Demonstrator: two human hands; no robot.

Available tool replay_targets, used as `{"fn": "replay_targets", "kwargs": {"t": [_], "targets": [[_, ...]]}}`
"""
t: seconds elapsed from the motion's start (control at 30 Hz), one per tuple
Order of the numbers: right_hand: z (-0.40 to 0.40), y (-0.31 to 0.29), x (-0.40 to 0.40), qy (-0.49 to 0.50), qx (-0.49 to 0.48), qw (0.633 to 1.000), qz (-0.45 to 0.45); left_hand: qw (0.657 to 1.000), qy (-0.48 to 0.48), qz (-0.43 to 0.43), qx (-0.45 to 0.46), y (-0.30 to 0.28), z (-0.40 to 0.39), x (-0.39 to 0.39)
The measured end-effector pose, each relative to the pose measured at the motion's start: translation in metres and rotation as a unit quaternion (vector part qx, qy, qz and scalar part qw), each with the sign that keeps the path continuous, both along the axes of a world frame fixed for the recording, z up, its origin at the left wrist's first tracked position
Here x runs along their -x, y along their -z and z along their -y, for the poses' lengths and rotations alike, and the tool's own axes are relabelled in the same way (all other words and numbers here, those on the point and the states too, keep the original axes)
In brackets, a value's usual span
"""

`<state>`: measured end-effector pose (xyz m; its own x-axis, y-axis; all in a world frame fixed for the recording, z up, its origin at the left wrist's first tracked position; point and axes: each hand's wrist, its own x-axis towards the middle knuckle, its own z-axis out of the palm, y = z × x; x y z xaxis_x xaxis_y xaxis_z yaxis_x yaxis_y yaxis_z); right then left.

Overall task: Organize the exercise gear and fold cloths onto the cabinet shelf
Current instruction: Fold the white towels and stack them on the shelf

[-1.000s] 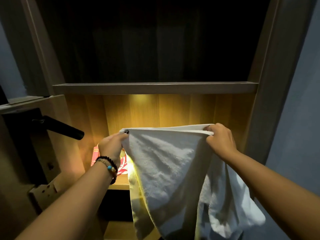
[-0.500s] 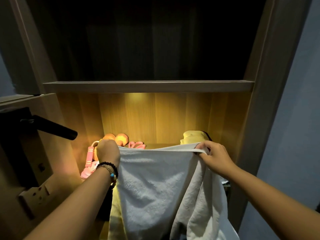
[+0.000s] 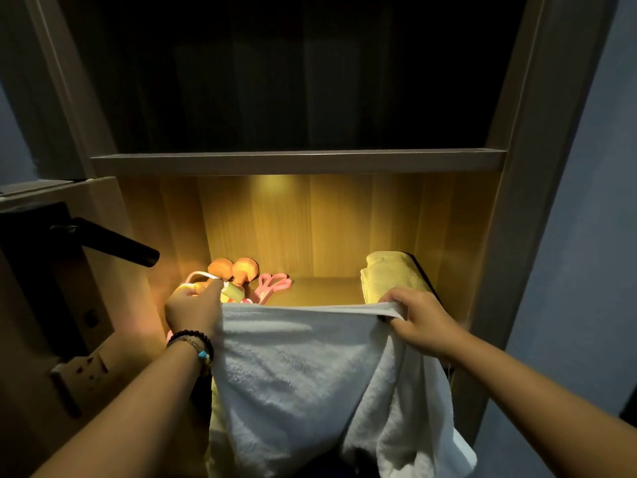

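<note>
Both hands, left (image 3: 193, 305) and right (image 3: 418, 322), pinch the white towel (image 3: 303, 374) by its top corners. Its edge has dropped from chest height to the lit shelf (image 3: 324, 288) front, revealing dumbbells (image 3: 234, 269) and folded cloth (image 3: 393, 274) behind. Folding seems next.

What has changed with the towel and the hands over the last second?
Both hands, left hand and right hand, lowered the white towel, uncovering the pink and orange exercise gear and the folded yellow cloth on the shelf. Each hand still grips a top corner.
</note>
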<state>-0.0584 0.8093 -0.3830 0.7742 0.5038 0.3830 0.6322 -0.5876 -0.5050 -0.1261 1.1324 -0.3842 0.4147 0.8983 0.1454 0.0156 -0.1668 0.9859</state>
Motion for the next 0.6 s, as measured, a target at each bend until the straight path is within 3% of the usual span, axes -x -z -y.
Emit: {"fn": "replay_targets", "kwargs": {"t": [0.1, 0.17, 0.27, 0.37, 0.47, 0.6], "targets": [[-0.001, 0.000, 0.003, 0.032, -0.043, 0.999, 0.012, 0.997, 0.037, -0.024, -0.058, 0.000, 0.010, 0.002], [-0.001, 0.000, 0.006, 0.041, -0.075, 0.996, 0.002, 0.980, 0.156, -0.057, -0.108, -0.003, 0.021, 0.008], [-0.004, -0.006, 0.013, 0.016, -0.081, 0.997, -0.009, 0.902, 0.366, -0.125, -0.193, -0.012, 0.045, 0.021], [-0.012, -0.011, 0.022, -0.011, -0.065, 0.997, -0.031, 0.825, 0.484, -0.170, -0.238, -0.016, 0.080, 0.030], [-0.020, -0.014, 0.027, -0.036, -0.062, 0.996, -0.055, 0.777, 0.520, -0.206, -0.288, -0.008, 0.108, 0.028], [-0.020, -0.008, 0.023, -0.040, -0.067, 0.994, -0.078, 0.764, 0.494, -0.200, -0.364, 0.003, 0.121, 0.022]]}}
